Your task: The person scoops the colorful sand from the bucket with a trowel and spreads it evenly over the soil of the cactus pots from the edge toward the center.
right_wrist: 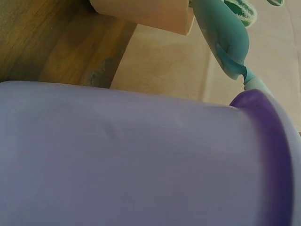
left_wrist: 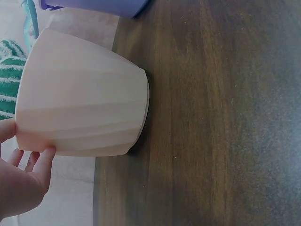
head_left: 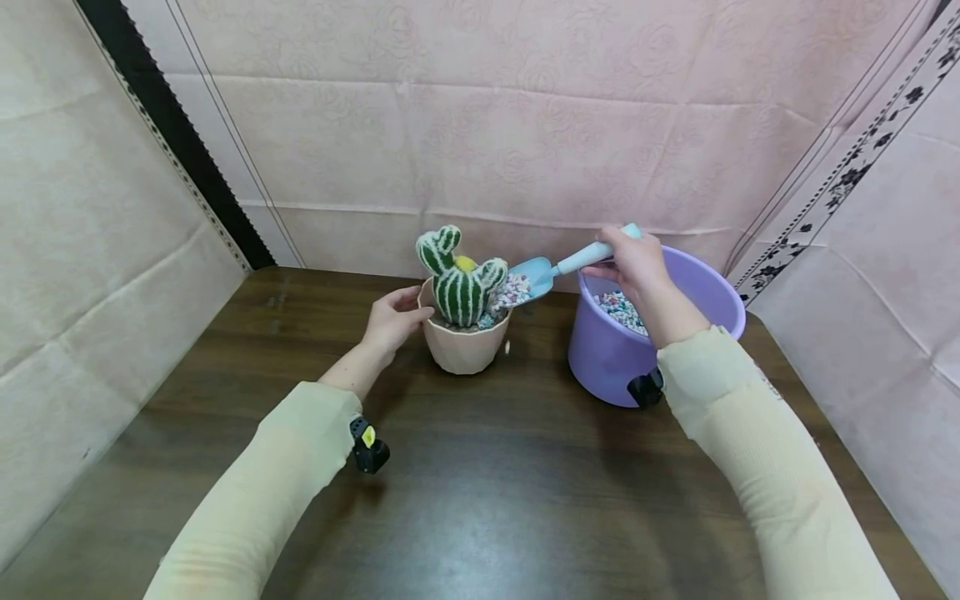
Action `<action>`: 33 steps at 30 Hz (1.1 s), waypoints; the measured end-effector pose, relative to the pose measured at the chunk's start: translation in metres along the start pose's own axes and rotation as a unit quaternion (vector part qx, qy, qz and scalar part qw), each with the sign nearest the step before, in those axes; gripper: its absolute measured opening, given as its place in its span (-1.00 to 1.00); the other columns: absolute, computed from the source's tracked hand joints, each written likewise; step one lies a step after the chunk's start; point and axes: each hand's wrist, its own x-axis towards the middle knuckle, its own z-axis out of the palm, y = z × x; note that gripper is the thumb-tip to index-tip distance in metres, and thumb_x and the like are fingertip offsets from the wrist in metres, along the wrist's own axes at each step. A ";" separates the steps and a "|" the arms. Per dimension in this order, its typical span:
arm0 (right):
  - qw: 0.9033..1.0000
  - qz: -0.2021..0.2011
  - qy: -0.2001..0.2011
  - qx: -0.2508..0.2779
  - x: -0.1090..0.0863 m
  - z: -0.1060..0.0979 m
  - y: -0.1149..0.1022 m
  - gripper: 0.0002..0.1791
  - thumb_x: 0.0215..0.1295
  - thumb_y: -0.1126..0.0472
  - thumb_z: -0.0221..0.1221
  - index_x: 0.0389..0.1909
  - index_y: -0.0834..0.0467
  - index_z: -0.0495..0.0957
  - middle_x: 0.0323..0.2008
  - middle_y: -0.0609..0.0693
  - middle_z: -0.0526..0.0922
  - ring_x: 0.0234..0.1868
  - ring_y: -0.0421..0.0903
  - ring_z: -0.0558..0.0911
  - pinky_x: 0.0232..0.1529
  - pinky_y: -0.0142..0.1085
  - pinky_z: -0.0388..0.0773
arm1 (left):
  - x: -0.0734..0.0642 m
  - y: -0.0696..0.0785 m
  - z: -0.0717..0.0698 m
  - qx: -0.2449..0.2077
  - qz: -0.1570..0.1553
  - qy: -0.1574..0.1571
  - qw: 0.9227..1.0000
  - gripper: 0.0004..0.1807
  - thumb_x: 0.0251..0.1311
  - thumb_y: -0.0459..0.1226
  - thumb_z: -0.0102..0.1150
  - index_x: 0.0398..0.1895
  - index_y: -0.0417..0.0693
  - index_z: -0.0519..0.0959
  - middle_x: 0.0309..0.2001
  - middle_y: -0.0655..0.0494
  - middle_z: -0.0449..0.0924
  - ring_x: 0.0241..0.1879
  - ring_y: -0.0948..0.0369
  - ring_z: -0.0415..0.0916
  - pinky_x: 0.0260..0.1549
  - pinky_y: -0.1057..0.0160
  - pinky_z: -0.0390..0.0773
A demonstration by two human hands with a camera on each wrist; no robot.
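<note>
My left hand [head_left: 392, 321] pinches the rim of a cream faceted pot [head_left: 465, 354], thumb on one side and fingers on the other, as the left wrist view [left_wrist: 26, 183] bears out. In the pot stands a green cactus [head_left: 459, 298] with white fuzzy stripes and a yellow top. My right hand [head_left: 637, 271] holds a light blue trowel [head_left: 581, 258] by its handle. The trowel's blade tilts down over the pot's right rim, with multicoloured pebbles [head_left: 513, 290] at its tip and beside the cactus. In the right wrist view the trowel [right_wrist: 228, 35] shows, but the hand is hidden.
A purple bucket [head_left: 603, 354] holding more pebbles [head_left: 621, 312] stands under my right forearm, right of the pot. One small pale piece [head_left: 507, 347] lies on the dark wooden table [head_left: 480, 483]. Pale cloth [head_left: 525, 150] hangs behind and at both sides.
</note>
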 end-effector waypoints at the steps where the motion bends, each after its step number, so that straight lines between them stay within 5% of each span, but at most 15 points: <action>1: 1.000 -0.004 -0.001 -0.002 0.000 0.001 -0.001 -0.93 0.18 0.34 0.02 -0.44 0.16 0.33 -0.50 -0.05 0.43 -0.54 -0.18 0.65 -0.47 -0.35 0.68 | 0.000 0.000 0.000 0.000 0.001 -0.001 1.000 -0.43 0.22 -0.36 0.11 0.31 -0.21 0.28 0.28 -0.17 0.32 0.27 0.03 0.29 0.24 0.08 0.41; 19: 0.994 -0.084 -0.005 -0.074 -0.005 0.016 -0.020 -0.80 0.12 0.34 0.02 -0.67 0.16 0.34 -0.77 -0.11 0.52 -0.67 -0.17 0.66 -0.55 -0.31 0.67 | 0.002 0.001 0.001 0.011 -0.005 -0.004 1.000 -0.44 0.23 -0.34 0.11 0.32 -0.17 0.28 0.30 -0.15 0.30 0.27 0.04 0.29 0.23 0.09 0.41; 33: 0.985 -0.109 -0.013 -0.133 -0.011 0.024 -0.024 -0.87 0.16 0.32 0.03 -0.55 0.20 0.32 -0.76 -0.15 0.55 -0.69 -0.22 0.65 -0.57 -0.36 0.65 | 0.004 -0.003 0.000 0.009 -0.003 0.006 1.000 -0.44 0.22 -0.35 0.12 0.31 -0.16 0.30 0.28 -0.13 0.34 0.26 0.05 0.31 0.22 0.10 0.43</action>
